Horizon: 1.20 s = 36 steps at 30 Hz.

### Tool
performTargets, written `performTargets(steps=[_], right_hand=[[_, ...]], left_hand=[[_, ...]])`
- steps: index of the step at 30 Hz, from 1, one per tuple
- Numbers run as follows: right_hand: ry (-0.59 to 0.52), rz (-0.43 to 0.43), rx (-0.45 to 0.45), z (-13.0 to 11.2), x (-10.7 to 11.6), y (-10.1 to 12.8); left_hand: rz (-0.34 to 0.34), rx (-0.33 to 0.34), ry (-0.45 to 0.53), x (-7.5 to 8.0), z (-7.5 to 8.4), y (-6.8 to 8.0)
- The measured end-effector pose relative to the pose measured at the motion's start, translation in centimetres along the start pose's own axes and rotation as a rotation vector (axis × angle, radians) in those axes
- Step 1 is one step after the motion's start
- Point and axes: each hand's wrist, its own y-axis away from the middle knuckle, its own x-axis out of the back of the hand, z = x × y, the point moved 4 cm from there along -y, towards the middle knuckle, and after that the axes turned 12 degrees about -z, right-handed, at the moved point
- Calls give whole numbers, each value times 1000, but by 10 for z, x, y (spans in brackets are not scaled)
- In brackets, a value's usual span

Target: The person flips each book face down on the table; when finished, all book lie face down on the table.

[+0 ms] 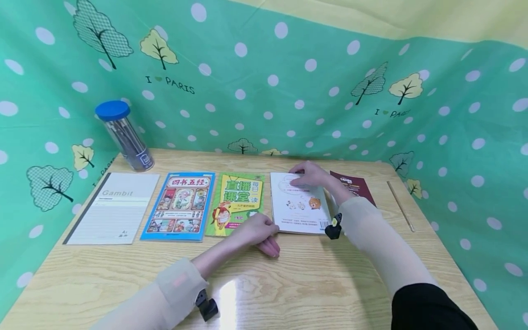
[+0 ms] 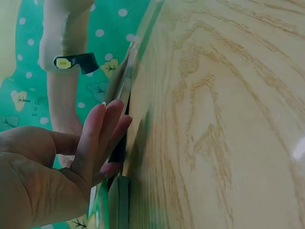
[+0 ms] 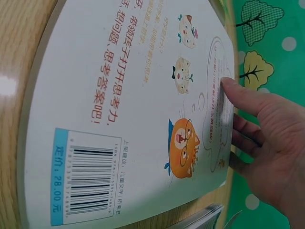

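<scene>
A white book (image 1: 303, 206) with cartoon animals and a barcode lies between the green book (image 1: 239, 201) and a dark maroon book (image 1: 356, 185). My right hand (image 1: 311, 176) grips its far edge; in the right wrist view the thumb (image 3: 245, 95) presses on the cover and the other fingers reach past the edge. At the near left corner of the white book is my left hand (image 1: 257, 231), overlapping the green book's corner. The left wrist view shows its fingers (image 2: 97, 133) nearly straight beside the books' edges.
Farther left lie a blue-bordered comic-style book (image 1: 179, 206) and a white Gambit notebook (image 1: 113, 208). A blue-lidded clear canister (image 1: 125, 135) of dark sticks stands behind them. A thin wooden stick (image 1: 400, 206) lies on the right, and a green polka-dot curtain (image 1: 264, 105) hangs behind the table.
</scene>
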Motion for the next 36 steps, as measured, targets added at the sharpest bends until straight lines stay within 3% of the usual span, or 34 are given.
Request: performTargets(steps=[10,19,22,30,36], right_hand=[[0,1,-9,0,1,5],[-23,51,48,-17,4,5],[-32,75,85,-26,3,0],[-98,71,128,-55,-3,-10],[-102,48,146,-72,-12,-17]], left_hand=[[0,-38,13,12,9,5],[95,-80,-16,26,13,8],[147,-87,-90,30,14,12],[276,-89,-407,52,15,22],[315,-106,-508,72,8,38]])
